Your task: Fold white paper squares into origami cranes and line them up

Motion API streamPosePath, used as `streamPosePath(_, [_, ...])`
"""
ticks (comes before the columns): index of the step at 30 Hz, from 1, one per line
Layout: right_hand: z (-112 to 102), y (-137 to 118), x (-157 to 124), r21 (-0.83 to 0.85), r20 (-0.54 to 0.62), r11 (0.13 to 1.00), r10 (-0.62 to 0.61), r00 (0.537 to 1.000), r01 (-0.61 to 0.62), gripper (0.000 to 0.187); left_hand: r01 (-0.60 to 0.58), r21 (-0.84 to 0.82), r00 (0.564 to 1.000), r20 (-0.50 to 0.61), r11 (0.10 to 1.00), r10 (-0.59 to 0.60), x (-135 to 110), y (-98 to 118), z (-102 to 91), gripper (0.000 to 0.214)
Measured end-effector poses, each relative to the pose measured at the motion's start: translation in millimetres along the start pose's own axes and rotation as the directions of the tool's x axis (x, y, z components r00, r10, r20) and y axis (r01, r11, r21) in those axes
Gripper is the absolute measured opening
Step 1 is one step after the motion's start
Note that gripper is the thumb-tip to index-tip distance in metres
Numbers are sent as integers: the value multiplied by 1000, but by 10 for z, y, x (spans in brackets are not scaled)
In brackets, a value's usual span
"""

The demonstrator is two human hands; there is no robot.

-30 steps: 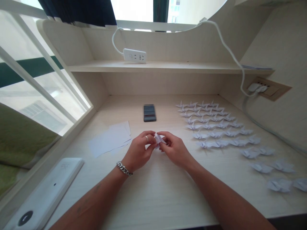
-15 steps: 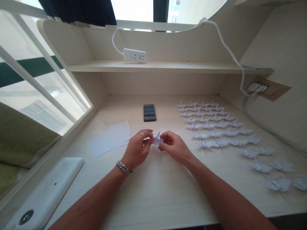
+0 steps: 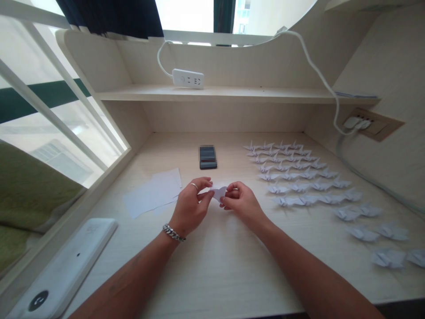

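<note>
A small folded piece of white paper (image 3: 218, 193) is held just above the desk, between both hands. My left hand (image 3: 194, 204), with a ring and a chain bracelet, pinches its left side between thumb and fingers. On the opposite side, the fingertips of my right hand (image 3: 241, 201) close on its right edge. Flat white paper sheets (image 3: 151, 195) lie left of my left hand. Rows of folded paper cranes (image 3: 292, 175) stand on the desk to the right. The finer folds of the held paper are too small to make out.
Beyond my hands lies a dark phone (image 3: 208, 157), its screen blurred. A long white device (image 3: 69, 266) rests at the left front. On the shelf (image 3: 232, 94) sits a white power strip (image 3: 187, 79). A white cable (image 3: 315, 66) hangs down to a wall socket (image 3: 375, 125) at right.
A pointed flap that stood up from the held paper has come down, and the paper now looks flatter and wider. Both hands keep their grip in nearly the same place.
</note>
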State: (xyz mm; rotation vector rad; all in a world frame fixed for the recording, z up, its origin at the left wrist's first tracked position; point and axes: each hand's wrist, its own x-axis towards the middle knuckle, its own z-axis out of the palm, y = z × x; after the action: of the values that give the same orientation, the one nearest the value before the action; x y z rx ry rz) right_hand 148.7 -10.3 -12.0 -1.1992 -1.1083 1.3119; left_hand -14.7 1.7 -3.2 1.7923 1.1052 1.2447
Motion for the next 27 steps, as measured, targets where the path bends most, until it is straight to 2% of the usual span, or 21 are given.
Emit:
streamPosePath(3, [10,21,-7,-22,-14,999,-28,999,28,39,35,-41,999,-18,999,-36,-1,25,15,26])
streamPosePath(6, [30,41,-22,-66,6,995,-76,997,76,43,65,-48,998,-9,997,-65,6,47,15,26])
streamPosePath(11, [79,65,-45,-93,64,992,-78,995,84,28,102,67,993,53,993,-106,5,53,-2,20])
streamPosePath(15, [97,67,-59,-162,87,982,-80,993,94,13,101,87,993,54,991,-106,-8,50,7,21])
streamPosePath(23, [125,83,-62,-195,80,978,-55,995,70,15,151,20,988,39,988,-152,-42,73,76,23])
streamPosePath(27, [137,86,-64,-232,90,969,-62,994,81,16,143,109,990,0,984,-143,-50,101,86,24])
